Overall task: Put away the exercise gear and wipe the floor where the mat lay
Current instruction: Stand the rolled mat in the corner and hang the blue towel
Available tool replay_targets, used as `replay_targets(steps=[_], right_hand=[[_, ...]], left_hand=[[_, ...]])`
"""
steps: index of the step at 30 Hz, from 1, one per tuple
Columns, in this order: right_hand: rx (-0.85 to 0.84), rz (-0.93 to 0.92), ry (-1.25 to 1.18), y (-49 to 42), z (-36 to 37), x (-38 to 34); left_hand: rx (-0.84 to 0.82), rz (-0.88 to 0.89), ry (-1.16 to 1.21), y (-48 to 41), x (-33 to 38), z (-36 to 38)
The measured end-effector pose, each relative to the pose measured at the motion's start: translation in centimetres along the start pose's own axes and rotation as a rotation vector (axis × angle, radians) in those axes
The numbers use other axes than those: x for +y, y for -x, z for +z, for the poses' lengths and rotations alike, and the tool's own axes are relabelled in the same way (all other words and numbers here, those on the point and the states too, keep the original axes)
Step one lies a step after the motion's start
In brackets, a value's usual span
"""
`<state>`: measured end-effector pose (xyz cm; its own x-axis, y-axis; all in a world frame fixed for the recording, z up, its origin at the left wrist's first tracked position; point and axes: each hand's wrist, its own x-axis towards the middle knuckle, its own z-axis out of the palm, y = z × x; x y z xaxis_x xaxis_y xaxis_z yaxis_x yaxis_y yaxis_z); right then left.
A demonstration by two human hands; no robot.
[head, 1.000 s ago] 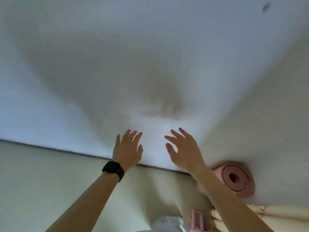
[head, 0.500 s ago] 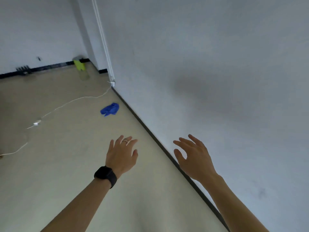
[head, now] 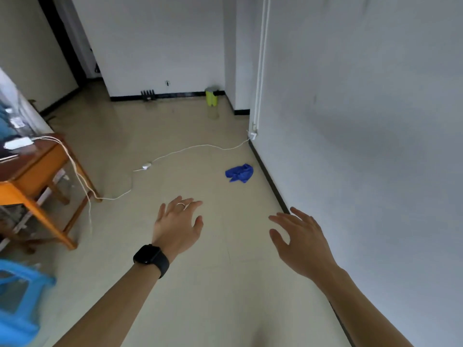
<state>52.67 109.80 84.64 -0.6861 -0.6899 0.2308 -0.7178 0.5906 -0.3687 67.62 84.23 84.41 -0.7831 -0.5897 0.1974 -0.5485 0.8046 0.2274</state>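
Pale floor (head: 175, 284) runs along a white wall (head: 363, 146) as the person's view swings away from the corner where, a second ago, a rolled pink mat stood propped; the mat is now out of view. Both hands are raised ahead and empty. The left hand (head: 176, 225), with a black watch (head: 151, 259) on its wrist, has its fingers spread and relaxed. The right hand (head: 300, 244), nearer the wall, is equally loose and holds nothing. A crumpled blue cloth (head: 239, 173) lies on the floor just beside the dark skirting, ahead of the hands and well apart from them. A white cable (head: 190, 149) trails from the foot of the wall across the floor to an orange wooden table (head: 37, 171) at left, and a blurred blue stool (head: 17, 296) shows at the lower left edge. With the mat apparently stowed, the putting-away looks largely done. The turn toward the cloth suggests the wiping comes next, though the cloth has not yet been picked up.
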Motion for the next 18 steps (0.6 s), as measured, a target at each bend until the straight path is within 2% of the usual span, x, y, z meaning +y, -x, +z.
replay_targets(steps=[13, 18], right_hand=[[-0.101, -0.169, -0.007, -29.6, 11.1, -5.3], [-0.112, -0.172, -0.001, -41.1, 15.9, -9.5]], left_hand=[[0.035, -0.244, -0.001, -21.1, -15.3, 0.0], [0.01, -0.247, 0.008, -31.2, -23.8, 1.9]])
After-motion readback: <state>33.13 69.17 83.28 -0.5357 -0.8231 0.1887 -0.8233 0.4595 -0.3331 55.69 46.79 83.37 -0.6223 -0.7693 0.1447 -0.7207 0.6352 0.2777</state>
